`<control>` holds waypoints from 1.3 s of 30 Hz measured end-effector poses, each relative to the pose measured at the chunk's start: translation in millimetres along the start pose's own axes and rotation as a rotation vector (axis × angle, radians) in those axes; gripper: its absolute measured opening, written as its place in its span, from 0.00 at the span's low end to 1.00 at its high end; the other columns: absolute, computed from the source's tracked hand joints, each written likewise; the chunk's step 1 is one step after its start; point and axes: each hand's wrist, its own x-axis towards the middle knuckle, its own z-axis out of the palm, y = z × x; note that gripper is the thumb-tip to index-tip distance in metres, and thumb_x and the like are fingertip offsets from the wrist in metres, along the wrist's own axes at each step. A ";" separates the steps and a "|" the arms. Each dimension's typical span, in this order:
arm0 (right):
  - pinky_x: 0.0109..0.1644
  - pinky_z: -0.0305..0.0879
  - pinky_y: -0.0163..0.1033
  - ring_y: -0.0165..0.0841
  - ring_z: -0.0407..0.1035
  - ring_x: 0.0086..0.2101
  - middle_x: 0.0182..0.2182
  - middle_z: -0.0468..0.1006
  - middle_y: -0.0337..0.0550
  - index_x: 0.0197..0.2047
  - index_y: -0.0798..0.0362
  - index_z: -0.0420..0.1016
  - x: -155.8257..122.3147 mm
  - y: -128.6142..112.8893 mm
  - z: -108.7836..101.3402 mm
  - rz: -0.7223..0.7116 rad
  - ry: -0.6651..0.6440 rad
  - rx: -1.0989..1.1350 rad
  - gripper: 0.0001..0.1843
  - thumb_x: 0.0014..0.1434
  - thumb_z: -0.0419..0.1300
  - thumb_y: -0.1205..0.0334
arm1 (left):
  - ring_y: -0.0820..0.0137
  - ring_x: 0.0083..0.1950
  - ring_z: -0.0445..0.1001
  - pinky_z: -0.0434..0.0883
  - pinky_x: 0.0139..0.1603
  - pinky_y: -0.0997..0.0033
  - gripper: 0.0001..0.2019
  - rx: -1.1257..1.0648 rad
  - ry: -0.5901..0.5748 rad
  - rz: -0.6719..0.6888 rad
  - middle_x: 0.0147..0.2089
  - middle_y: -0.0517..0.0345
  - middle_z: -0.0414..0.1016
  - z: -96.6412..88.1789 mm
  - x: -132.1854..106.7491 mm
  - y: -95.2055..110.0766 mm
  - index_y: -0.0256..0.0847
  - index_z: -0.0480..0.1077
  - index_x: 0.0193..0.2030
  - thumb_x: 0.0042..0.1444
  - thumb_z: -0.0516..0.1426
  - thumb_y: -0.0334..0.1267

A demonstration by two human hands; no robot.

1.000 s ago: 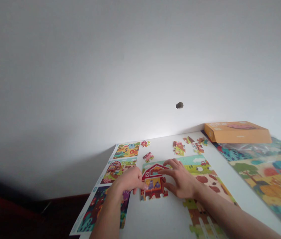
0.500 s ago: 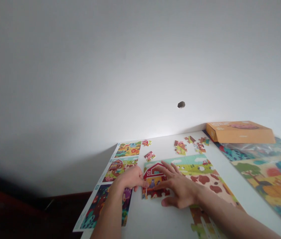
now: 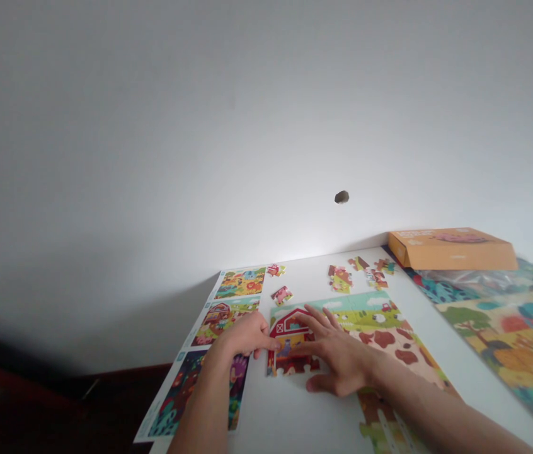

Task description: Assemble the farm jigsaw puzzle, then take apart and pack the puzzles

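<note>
- Farm puzzle (image 3: 365,320), partly assembled: lower center to lower right of frame, flat on white desk (image 3: 290,410).
- Right hand (image 3: 335,356): fingers spread, lying over the puzzle's barn part.
- Left hand (image 3: 247,334): fingers curled in, one digit at barn's left edge; from here I can't tell if it's pinching.
- Pig piece (image 3: 281,295) loose, just above barn.
- Picture sheet (image 3: 226,318) lower left of center, partly under left forearm.
- Orange box (image 3: 455,255) right of frame.
</note>
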 end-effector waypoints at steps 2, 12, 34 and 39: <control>0.63 0.28 0.72 0.59 0.33 0.67 0.70 0.45 0.41 0.61 0.28 0.64 0.2 -0.1 0.2 0.005 -0.004 -0.002 0.38 0.46 0.68 0.52 | 0.73 0.19 0.64 0.57 0.22 0.74 0.17 0.063 0.090 0.055 0.17 0.62 0.70 0.8 -2.9 6.9 0.39 0.68 0.20 0.45 0.60 0.52; 0.60 0.53 0.54 0.44 0.63 0.52 0.50 0.72 0.46 0.48 0.41 0.78 -0.3 9.1 -5.2 0.043 0.149 -0.102 0.18 0.53 0.63 0.53 | 0.67 0.37 0.74 0.66 0.40 0.72 0.10 -0.057 0.485 0.492 0.37 0.54 0.79 37.9 13.2 59.0 0.41 0.73 0.38 0.61 0.51 0.39; 0.53 0.54 0.52 0.50 0.62 0.52 0.50 0.72 0.54 0.53 0.49 0.74 -12.8 68.8 -30.2 0.753 0.314 -0.376 0.21 0.58 0.56 0.54 | 0.68 0.43 0.76 0.68 0.46 0.72 0.09 -0.068 0.516 0.558 0.40 0.61 0.81 44.8 24.4 50.1 0.46 0.77 0.37 0.58 0.54 0.37; 0.49 0.58 0.53 0.54 0.62 0.50 0.51 0.68 0.58 0.58 0.48 0.70 -37.1 72.1 -47.7 0.872 0.160 -0.385 0.35 0.47 0.65 0.47 | 0.68 0.43 0.75 0.68 0.45 0.73 0.08 -0.070 0.512 0.557 0.41 0.62 0.81 44.2 22.3 50.1 0.47 0.77 0.38 0.56 0.57 0.36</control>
